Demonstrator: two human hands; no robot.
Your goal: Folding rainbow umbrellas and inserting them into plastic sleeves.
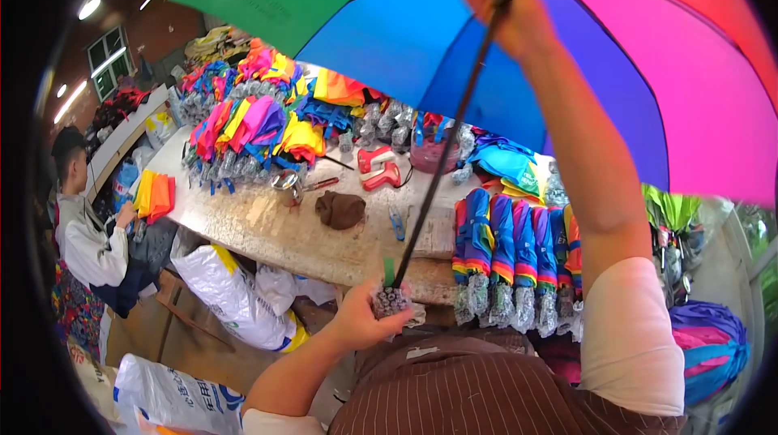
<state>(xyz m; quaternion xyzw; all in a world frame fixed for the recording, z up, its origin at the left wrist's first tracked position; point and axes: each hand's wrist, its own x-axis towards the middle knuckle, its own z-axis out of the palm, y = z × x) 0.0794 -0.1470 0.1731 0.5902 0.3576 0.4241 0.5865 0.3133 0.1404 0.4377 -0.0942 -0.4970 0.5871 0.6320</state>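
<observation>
An open rainbow umbrella (373, 38) spreads over the upper part of the view, its dark shaft slanting down toward me. My left hand (365, 315) is closed around the lower end, where the handle (391, 302) is wrapped in clear bubble wrap. A small green strip shows beside the shaft there. High up under the canopy, my right hand (523, 17) wraps round the shaft close to where the ribs meet; its fingers are slightly blurred. Behind the shaft, a worktable (243, 220) carries several folded umbrellas with wrapped handles.
Blue rainbow-edged folded umbrellas (501, 244) line the table's near right edge. Red-and-white tape dispensers (379, 171), a brown cloth-like lump (340, 210) and a blue-handled tool (396, 222) lie mid-table. White sacks (231, 297) stand below. Another person (89, 224) handles a yellow-orange umbrella at left.
</observation>
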